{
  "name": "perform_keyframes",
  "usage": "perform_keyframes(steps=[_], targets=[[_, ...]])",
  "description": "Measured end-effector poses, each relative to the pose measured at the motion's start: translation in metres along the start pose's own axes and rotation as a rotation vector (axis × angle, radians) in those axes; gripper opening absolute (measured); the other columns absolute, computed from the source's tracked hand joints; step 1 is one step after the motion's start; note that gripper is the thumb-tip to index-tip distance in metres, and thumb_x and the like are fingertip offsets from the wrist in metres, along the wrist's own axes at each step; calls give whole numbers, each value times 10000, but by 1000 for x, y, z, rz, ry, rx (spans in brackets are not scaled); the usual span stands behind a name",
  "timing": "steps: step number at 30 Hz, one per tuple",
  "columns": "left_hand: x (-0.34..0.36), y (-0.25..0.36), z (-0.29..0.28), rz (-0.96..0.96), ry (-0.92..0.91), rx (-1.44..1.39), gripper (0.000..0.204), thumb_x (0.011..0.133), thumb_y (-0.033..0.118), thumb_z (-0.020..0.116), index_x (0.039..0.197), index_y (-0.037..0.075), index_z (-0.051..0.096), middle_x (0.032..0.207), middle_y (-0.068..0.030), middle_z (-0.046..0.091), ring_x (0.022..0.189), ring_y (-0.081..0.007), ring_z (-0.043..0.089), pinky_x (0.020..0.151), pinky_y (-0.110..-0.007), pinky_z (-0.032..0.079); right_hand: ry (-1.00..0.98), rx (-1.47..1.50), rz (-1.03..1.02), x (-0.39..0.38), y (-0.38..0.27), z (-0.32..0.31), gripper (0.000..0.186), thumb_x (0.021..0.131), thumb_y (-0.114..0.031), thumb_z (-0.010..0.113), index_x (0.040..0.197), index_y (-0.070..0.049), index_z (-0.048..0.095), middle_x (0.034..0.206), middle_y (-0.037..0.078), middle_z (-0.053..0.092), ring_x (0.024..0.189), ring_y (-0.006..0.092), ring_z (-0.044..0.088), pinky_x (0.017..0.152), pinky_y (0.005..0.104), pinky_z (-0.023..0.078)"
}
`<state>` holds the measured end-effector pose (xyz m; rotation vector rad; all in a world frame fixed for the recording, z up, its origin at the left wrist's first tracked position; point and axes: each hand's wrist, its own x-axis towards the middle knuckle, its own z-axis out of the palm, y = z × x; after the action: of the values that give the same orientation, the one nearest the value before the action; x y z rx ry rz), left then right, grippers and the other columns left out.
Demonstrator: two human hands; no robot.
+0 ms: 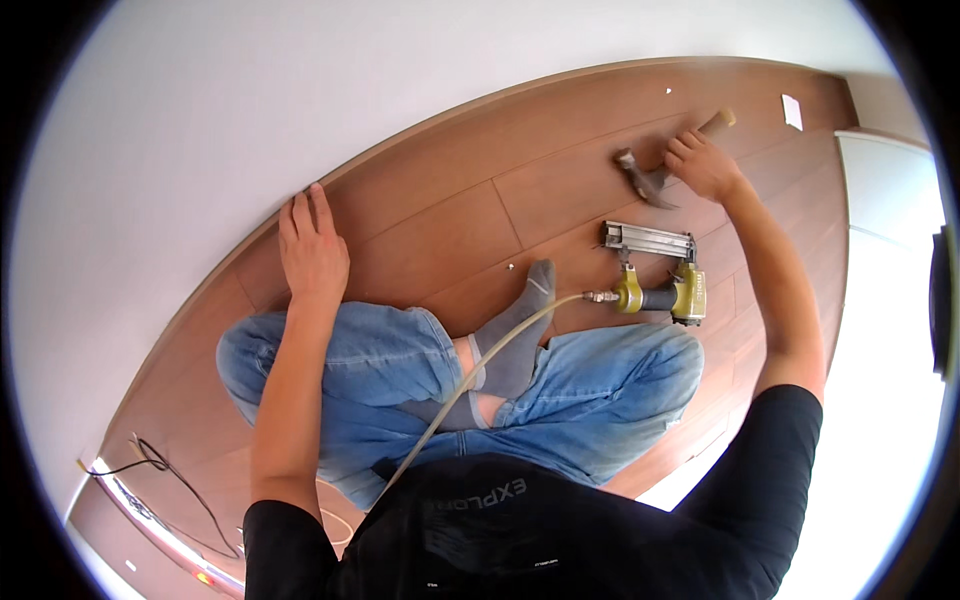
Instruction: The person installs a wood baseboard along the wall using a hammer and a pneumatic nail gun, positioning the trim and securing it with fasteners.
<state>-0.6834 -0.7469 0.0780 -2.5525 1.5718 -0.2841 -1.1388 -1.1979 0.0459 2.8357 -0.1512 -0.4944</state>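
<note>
My right hand point(703, 167) grips a claw hammer point(640, 183) by its wooden handle, over the floor at the right. The hammer's dark metal head points left, and the handle's pale end sticks out beyond my fingers. At the left, my left hand point(315, 250) lies flat with fingers stretched, its fingertips touching the brown skirting board point(450, 115) along the white wall. Just nearer to me than the hammer, a yellow-green and black nail gun point(660, 298) with a silver magazine rests on the floor, an air hose point(470, 378) attached to it.
I sit cross-legged on a brown wood-plank floor point(440, 235); my grey-socked foot point(515, 335) lies beside the nail gun. A small white piece point(792, 112) lies at the far right, near a white panel point(885, 190). Black cables point(180, 490) lie at the lower left.
</note>
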Motion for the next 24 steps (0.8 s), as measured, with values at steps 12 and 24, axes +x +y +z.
perform_keyframes(steps=[12, 24], targets=[[1, -2, 7, 2, -18, -33, 828, 846, 20, 688, 1604, 15, 355, 1524, -225, 423, 1380, -425, 428, 1159, -525, 415, 349, 160, -110, 134, -52, -39, 399, 998, -399, 618, 1299, -142, 565, 1078, 71, 604, 957, 283, 672, 750, 397, 574], [2, -2, 5, 0, -40, 0, 857, 836, -16, 681, 1619, 29, 335, 1532, -223, 421, 1382, -417, 429, 1155, -515, 420, 381, 233, -113, 140, -51, -38, 418, 1010, -437, 604, 1317, -156, 563, 1041, 62, 632, 897, 293, 687, 720, 411, 586]])
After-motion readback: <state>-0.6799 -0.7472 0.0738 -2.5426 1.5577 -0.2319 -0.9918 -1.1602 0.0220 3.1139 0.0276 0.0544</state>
